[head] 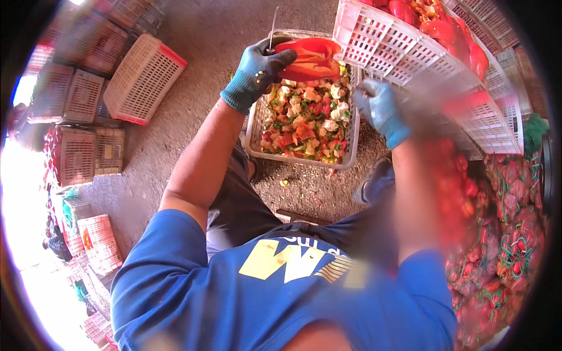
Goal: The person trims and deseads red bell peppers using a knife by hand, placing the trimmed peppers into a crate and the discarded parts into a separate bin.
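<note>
My left hand [263,66], in a blue glove with dark fingers, holds an opened red bell pepper [309,59] with its hollow inside showing. A thin metal blade [274,26] sticks up from the same hand; its handle is mostly hidden by the fingers. Below the pepper, a plastic crate [303,161] on the ground holds pepper cores, seeds and green stems [307,118]. My right hand [377,105], gloved in blue, is at the crate's right edge, beside a tall white crate; its fingers are curled, and whether they hold anything cannot be told.
A white crate of red peppers [395,44] rises at the upper right. Net sacks of red peppers [513,237] lie at the right. Stacked crates [83,94] and a tilted crate [145,79] stand at the left. Seeds and scraps [284,182] lie on the ground between the feet.
</note>
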### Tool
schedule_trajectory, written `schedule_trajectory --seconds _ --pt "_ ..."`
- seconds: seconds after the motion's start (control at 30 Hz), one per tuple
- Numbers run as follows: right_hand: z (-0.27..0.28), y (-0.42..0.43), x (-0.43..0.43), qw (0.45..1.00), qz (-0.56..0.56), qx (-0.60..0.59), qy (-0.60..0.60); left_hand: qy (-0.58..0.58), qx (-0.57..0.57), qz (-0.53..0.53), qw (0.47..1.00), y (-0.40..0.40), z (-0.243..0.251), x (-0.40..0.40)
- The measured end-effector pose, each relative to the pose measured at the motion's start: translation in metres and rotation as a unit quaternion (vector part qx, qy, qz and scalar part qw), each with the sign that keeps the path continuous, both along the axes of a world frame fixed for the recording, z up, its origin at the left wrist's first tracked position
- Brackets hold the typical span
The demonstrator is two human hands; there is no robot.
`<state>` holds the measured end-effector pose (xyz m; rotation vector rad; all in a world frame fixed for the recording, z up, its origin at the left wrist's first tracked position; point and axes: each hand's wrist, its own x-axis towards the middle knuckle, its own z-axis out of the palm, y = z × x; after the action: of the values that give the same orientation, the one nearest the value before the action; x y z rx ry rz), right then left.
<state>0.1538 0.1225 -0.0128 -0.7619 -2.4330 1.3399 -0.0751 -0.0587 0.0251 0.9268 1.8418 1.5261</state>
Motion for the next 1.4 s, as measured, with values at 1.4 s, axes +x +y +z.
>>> schedule_trajectory --seconds 1.4 --pt "0.071 0.053 0.119 0.916 -0.111 -0.284 0.26 -0.046 0.032 -0.051 0.997 0.026 0.035 0.053"
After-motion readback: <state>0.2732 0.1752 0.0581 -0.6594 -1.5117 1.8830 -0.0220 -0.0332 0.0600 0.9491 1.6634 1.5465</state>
